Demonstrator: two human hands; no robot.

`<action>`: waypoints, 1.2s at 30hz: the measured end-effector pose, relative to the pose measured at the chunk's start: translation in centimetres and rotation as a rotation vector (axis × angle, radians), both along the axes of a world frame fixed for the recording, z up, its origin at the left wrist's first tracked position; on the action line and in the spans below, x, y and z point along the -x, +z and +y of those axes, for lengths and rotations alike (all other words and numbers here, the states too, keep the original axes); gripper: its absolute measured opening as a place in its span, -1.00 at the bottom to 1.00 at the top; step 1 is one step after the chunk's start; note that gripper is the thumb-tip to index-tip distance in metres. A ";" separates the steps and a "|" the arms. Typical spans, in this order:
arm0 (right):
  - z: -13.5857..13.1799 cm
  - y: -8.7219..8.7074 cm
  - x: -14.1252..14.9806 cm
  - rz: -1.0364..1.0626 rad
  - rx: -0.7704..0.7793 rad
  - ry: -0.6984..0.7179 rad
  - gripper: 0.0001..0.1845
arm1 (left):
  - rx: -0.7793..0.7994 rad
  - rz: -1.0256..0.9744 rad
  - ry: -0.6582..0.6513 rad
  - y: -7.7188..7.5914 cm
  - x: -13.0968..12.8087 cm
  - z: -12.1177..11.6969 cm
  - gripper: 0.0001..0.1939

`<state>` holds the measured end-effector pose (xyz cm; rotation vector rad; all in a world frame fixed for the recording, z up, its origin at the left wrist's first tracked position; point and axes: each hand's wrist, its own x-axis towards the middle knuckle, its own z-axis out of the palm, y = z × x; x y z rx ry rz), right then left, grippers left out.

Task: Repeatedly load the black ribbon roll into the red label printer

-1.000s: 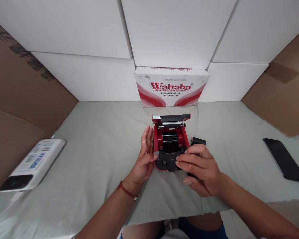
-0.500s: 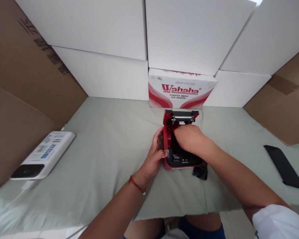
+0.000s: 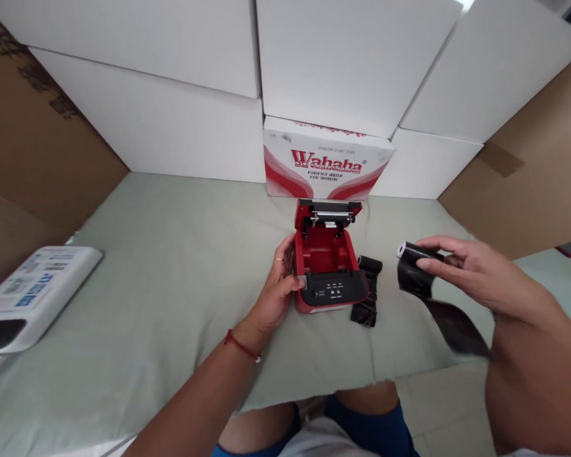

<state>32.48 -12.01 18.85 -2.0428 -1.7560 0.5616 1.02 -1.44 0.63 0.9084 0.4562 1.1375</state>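
A red and black label printer (image 3: 333, 292) stands on the cloth with its lid raised, its red inner bay showing. My left hand (image 3: 273, 298) grips the printer's left side, the thumb on the front corner by the black panel. Off to the right, my right hand (image 3: 480, 273) holds a roll of black ribbon (image 3: 415, 274) on a white core between thumb and fingers. A loose length of the ribbon hangs from it and trails toward the table's front edge. Against the printer's right side lies another black ribbon roll (image 3: 370, 265) with a crumpled strip.
A Wahaha carton (image 3: 328, 158) stands behind the printer, in front of stacked white boxes (image 3: 171, 114). At the left lies a white device (image 3: 42, 285) with a dark screen. Brown cardboard (image 3: 528, 165) stands at the right. The green cloth (image 3: 185, 273) covers the table.
My right hand has come out of the printer and moved right, with a black ribbon roll in it. My left hand keeps its hold. The view has shifted rightward.
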 end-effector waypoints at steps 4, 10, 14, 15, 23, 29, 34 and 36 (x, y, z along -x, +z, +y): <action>-0.8 -5.1 -4.1 -0.019 0.152 -0.049 -0.53 | 0.003 0.022 0.008 -0.2 0.1 0.1 -0.08; 0.0 -10.3 -3.5 -0.049 -0.008 -0.102 -0.48 | 0.010 0.050 0.015 0.0 0.4 0.2 -0.06; 1.4 -10.5 -1.4 -0.101 -0.054 -0.073 -0.53 | 0.021 0.048 0.014 0.1 0.4 0.1 -0.07; 1.9 -10.6 -0.7 -0.120 -0.051 -0.052 -0.55 | 0.017 0.051 0.017 0.1 0.4 0.1 -0.07; 6.0 -12.2 3.4 -0.257 0.088 0.029 -0.60 | 0.006 0.031 0.006 0.1 0.4 0.2 -0.12; 2.8 -4.8 1.5 -0.012 0.192 0.309 -0.66 | -0.005 0.026 -0.004 0.1 0.4 0.1 -0.11; 0.6 2.0 2.9 0.077 0.029 0.404 -0.58 | -0.010 0.029 -0.005 0.3 0.4 0.0 -0.12; 1.6 2.0 5.4 0.028 -0.069 0.420 -0.62 | -0.018 0.031 -0.001 0.2 0.4 0.0 -0.13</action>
